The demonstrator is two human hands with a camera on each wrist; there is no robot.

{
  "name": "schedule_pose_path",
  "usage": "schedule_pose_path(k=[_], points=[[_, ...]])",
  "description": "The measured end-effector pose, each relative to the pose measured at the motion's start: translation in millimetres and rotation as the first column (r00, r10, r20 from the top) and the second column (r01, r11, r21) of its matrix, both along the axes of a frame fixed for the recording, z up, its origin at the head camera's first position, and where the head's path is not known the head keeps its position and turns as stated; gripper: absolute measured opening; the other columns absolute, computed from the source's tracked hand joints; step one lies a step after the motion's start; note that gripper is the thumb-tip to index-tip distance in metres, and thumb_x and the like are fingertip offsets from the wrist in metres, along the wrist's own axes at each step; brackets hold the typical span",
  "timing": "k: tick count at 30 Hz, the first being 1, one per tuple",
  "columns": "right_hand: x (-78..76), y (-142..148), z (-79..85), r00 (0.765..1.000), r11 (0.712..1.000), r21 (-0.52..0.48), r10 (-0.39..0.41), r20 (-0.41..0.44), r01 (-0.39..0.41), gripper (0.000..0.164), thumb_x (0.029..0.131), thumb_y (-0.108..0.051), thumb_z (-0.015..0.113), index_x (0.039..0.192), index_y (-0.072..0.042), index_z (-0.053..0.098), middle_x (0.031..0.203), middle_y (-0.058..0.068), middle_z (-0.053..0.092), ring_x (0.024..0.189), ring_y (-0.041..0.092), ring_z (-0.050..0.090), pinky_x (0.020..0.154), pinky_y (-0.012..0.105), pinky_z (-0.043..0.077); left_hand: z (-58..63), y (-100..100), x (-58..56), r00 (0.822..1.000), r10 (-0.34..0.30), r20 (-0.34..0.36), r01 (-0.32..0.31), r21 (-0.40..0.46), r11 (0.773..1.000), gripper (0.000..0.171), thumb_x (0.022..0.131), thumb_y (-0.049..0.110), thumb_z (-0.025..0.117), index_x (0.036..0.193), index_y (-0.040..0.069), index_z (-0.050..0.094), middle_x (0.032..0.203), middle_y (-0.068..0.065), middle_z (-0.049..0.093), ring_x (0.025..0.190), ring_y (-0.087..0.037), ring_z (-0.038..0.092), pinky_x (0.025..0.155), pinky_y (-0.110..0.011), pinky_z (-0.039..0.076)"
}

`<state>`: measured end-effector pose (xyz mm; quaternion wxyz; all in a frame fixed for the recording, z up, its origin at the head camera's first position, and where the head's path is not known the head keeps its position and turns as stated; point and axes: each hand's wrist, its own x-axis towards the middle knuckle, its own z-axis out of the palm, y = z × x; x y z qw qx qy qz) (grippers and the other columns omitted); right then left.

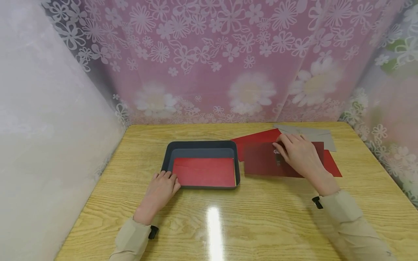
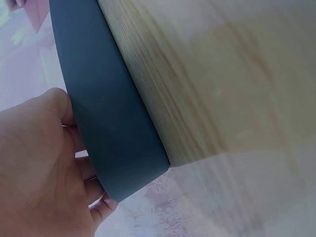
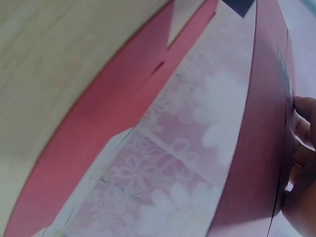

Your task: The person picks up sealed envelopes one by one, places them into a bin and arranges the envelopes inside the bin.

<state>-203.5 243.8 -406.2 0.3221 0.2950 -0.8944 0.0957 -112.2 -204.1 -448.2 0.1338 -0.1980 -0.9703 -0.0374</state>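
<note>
Curtain (image 1: 196, 72), pink with white flowers, behind wooden table (image 1: 267, 224). On table, dark tray (image 1: 202, 153), red envelope (image 1: 204, 172) lying inside; left hand (image 1: 161, 189) curls fingers over tray's near-left rim. Right of tray, dark red envelope (image 1: 261, 159), lifted, right hand (image 1: 302, 154) pinching upper edge; pale marking too small to read. Behind it, red paper (image 1: 256, 140) partly hidden, grey envelope (image 1: 321, 135) farther back.

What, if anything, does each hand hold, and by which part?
Right hand: dark red envelope, by its far long edge. Left hand: dark tray, by its near left corner.
</note>
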Motion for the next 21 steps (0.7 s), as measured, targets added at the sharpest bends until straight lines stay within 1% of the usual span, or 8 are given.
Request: schedule_pose_path(k=[5, 8, 13, 16, 21], points=[[-1.3, -7.6, 11.8, 0.999, 0.998, -0.056, -0.018, -0.045, 0.015, 0.021, 0.091, -0.018, 0.072, 0.1, -0.003, 0.061, 0.087, 0.014, 0.067, 0.086, 0.038, 0.064, 0.08, 0.052, 0.048, 2.0, 0.8, 2.1, 1.0, -0.013, -0.023, 0.013, 0.007, 1.0, 0.038, 0.098, 0.014, 0.063, 0.068, 0.015, 0.04, 0.067, 0.003, 0.03, 0.065, -0.016, 0.022, 0.068, -0.032, 0.023], [-2.3, -18.7, 18.7, 0.998, 0.996, -0.086, -0.024, -0.066, 0.019, 0.02, 0.093, -0.02, 0.071, 0.099, -0.003, 0.061, 0.09, 0.015, 0.066, 0.089, 0.039, 0.063, 0.078, 0.052, 0.047, 1.1, 0.0, 1.4, 1.0, -0.009, -0.015, 0.009, 0.003, 1.0, 0.038, 0.099, 0.015, 0.061, 0.068, 0.015, 0.04, 0.067, 0.003, 0.031, 0.065, -0.017, 0.024, 0.068, -0.032, 0.023], [-2.7, -45.7, 29.5, 0.999, 0.99, -0.143, -0.014, -0.05, 0.006, 0.019, 0.095, -0.02, 0.071, 0.1, -0.004, 0.063, 0.09, 0.013, 0.066, 0.088, 0.036, 0.062, 0.076, 0.051, 0.046, -2.5, -1.8, -0.8, 1.0, 0.005, 0.007, -0.005, -0.01, 1.0, 0.037, 0.101, 0.016, 0.059, 0.068, 0.015, 0.041, 0.067, 0.0, 0.035, 0.064, -0.019, 0.029, 0.068, -0.033, 0.024], [-1.7, -65.9, 35.7, 0.999, 0.982, -0.185, 0.026, -0.025, -0.03, 0.018, 0.096, -0.019, 0.07, 0.102, -0.003, 0.064, 0.091, 0.012, 0.067, 0.087, 0.034, 0.061, 0.077, 0.051, 0.047, -2.5, -1.6, -1.1, 1.0, 0.01, 0.012, -0.01, -0.014, 1.0, 0.037, 0.101, 0.016, 0.059, 0.068, 0.015, 0.041, 0.067, 0.0, 0.035, 0.065, -0.019, 0.029, 0.068, -0.033, 0.024], [0.1, -101.3, 43.1, 0.991, 0.961, -0.246, 0.131, -0.006, -0.129, 0.014, 0.097, -0.013, 0.067, 0.105, -0.001, 0.064, 0.093, 0.013, 0.066, 0.083, 0.031, 0.06, 0.079, 0.048, 0.047, -0.7, -0.6, 0.0, 1.0, 0.0, 0.004, 0.0, -0.009, 1.0, 0.038, 0.1, 0.016, 0.06, 0.068, 0.015, 0.04, 0.067, 0.001, 0.034, 0.064, -0.019, 0.028, 0.068, -0.033, 0.024]])
